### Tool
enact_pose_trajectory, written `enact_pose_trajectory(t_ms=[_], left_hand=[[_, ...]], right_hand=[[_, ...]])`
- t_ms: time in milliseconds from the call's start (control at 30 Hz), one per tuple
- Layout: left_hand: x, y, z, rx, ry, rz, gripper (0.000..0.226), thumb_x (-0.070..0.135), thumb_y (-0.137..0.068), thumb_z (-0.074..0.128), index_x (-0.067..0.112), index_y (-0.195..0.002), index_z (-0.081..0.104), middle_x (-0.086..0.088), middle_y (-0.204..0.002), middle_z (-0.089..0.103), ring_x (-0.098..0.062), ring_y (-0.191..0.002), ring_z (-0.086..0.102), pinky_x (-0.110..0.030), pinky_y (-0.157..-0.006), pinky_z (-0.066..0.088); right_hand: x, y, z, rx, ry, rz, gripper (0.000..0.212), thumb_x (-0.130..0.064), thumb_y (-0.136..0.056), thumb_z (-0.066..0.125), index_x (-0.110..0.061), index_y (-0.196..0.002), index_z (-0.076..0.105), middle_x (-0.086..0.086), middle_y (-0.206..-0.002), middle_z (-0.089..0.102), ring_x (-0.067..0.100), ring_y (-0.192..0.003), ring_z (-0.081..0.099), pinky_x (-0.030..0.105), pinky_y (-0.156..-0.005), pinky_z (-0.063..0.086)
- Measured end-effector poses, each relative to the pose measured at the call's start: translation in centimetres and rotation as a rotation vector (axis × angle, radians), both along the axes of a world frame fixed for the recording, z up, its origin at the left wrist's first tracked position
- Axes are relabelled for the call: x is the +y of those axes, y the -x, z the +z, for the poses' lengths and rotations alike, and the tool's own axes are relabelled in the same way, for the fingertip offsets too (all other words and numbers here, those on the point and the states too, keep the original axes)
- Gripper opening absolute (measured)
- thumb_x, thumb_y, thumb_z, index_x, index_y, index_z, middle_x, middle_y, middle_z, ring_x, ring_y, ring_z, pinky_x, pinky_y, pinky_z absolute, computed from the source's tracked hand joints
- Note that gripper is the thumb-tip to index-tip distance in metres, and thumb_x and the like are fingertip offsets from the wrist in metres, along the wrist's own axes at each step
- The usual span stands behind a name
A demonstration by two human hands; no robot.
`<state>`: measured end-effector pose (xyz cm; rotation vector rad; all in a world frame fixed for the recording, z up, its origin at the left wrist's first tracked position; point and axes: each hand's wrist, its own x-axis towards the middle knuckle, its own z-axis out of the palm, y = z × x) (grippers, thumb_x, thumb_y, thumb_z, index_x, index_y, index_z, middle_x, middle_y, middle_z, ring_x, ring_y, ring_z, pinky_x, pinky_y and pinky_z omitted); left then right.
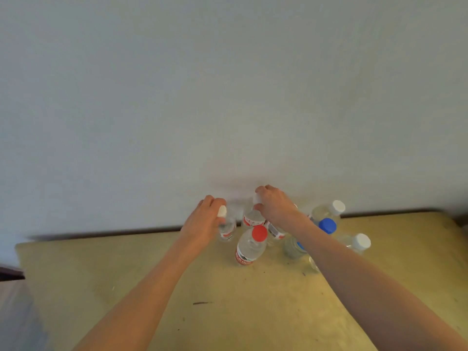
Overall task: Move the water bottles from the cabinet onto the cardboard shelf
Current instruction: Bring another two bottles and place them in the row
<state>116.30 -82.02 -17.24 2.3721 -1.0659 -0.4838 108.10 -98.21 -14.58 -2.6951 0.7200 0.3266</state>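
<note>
Both hands (206, 220) on upright bottles (226, 228)

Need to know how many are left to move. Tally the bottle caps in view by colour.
White caps: 4, one in the left hand, one under the right hand, two at right
Red cap: 1
Blue cap: 1
Total: 6; more may hide behind the right arm.

Plain pale wall (228, 84) filling the upper view. Dark gap (114, 234) running along the wall's foot. Small dark mark (201, 303) lying on the yellowish surface. Dark brown furniture edge (11, 272) poking in at far left, blurred.
</note>
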Motion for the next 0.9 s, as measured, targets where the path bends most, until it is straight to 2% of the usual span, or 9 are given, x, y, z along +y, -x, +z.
enact_pose_trajectory(t_ms=[167,333,400,500,600,700,800,900], left_hand=[[2.2,-1.4,1.2,0.026,0.105,0.078,0.033,0.008,-0.083,0.057,0.012,-0.115,0.052,-0.014,-0.114,0.048,-0.029,-0.109,0.046,-0.032,-0.091,0.035],[2.8,-2.0,5.5,-0.120,0.241,-0.016,0.029,0.007,-0.090,0.048,0.008,-0.118,0.050,-0.015,-0.118,0.049,-0.028,-0.109,0.036,-0.027,-0.092,0.026],[3.2,-2.0,7.6,-0.183,0.316,-0.034,0.027,0.009,-0.090,0.047,0.009,-0.117,0.051,-0.012,-0.116,0.051,-0.023,-0.107,0.035,-0.022,-0.090,0.025],[3.4,-0.8,11.5,-0.267,0.434,-0.112,0.032,0.025,-0.084,0.044,0.011,-0.111,0.056,-0.006,-0.110,0.056,-0.014,-0.100,0.038,-0.017,-0.086,0.026],[3.0,1.2,15.3,-0.284,0.555,-0.162,0.032,0.026,-0.082,0.047,0.014,-0.109,0.057,0.002,-0.106,0.055,-0.011,-0.099,0.041,-0.014,-0.086,0.028],[2.2,4.5,18.6,-0.284,0.687,-0.231,0.032,0.019,-0.080,0.051,0.013,-0.110,0.058,0.006,-0.104,0.051,-0.009,-0.097,0.044,-0.008,-0.086,0.029],[1.0,9.4,21.1,-0.236,0.774,-0.353,0.034,0.019,-0.079,0.052,0.012,-0.112,0.059,0.007,-0.102,0.052,-0.002,-0.089,0.044,0.001,-0.083,0.028],[-0.1,15.8,21.7,-0.146,0.798,-0.496,0.029,0.016,-0.082,0.057,0.013,-0.111,0.060,0.006,-0.100,0.053,0.010,-0.078,0.045,0.003,-0.078,0.029]], right_hand=[[1.5,0.1,1.2,-0.093,-0.029,-0.049,0.038,-0.019,-0.089,0.053,-0.004,-0.123,0.044,0.016,-0.123,0.048,0.035,-0.112,0.049,0.039,-0.092,0.039],[2.6,1.9,6.1,-0.334,-0.048,-0.140,0.038,-0.024,-0.086,0.059,-0.006,-0.119,0.051,0.015,-0.117,0.053,0.033,-0.110,0.050,0.035,-0.092,0.037],[2.8,3.2,8.6,-0.456,-0.052,-0.193,0.036,-0.025,-0.085,0.061,-0.008,-0.116,0.054,0.013,-0.115,0.055,0.030,-0.107,0.051,0.029,-0.090,0.035],[3.3,5.6,12.5,-0.627,-0.032,-0.263,0.033,-0.023,-0.084,0.062,-0.010,-0.114,0.055,0.008,-0.112,0.056,0.023,-0.100,0.052,0.017,-0.080,0.031],[4.2,8.7,15.7,-0.746,-0.005,-0.301,0.031,-0.021,-0.085,0.061,-0.012,-0.113,0.054,-0.001,-0.103,0.050,0.014,-0.084,0.046,0.013,-0.075,0.030],[5.2,13.9,17.7,-0.829,0.070,-0.377,0.029,-0.020,-0.085,0.061,-0.014,-0.113,0.054,-0.005,-0.098,0.046,0.012,-0.075,0.046,0.013,-0.068,0.029],[6.6,20.3,18.9,-0.883,0.167,-0.464,0.029,-0.021,-0.086,0.060,-0.015,-0.113,0.054,-0.006,-0.096,0.047,0.002,-0.070,0.047,0.011,-0.066,0.031],[9.1,27.9,19.1,-0.884,0.264,-0.583,0.031,-0.020,-0.086,0.060,-0.012,-0.115,0.054,-0.004,-0.096,0.048,0.009,-0.071,0.046,0.013,-0.069,0.030]])
